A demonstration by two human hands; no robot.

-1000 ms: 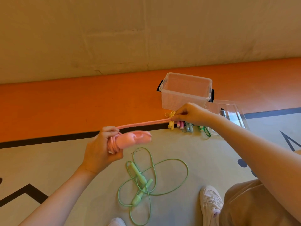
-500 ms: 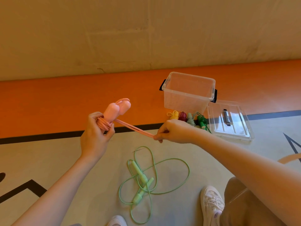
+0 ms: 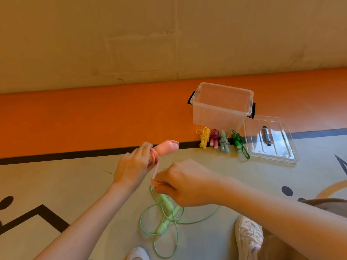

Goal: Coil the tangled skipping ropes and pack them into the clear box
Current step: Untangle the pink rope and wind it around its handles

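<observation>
My left hand grips the pink skipping rope's handles, with cord wound round them below the tips. A short doubled length of pink cord runs down to my right hand, which pinches its end. A light green rope lies loose and tangled on the floor under my right hand. The clear box stands open by the orange strip, nothing visible inside. In front of it lie coiled ropes: yellow, maroon, grey-green and dark green.
The box's clear lid lies flat on the floor to the right of the box. A beige wall rises behind the orange strip. My two white shoes and a trouser leg show at the bottom right.
My right hand has swung from out by the box down and back towards me, winding the pink cord round the handles. The free length is much shorter. My left hand turned the handles.
</observation>
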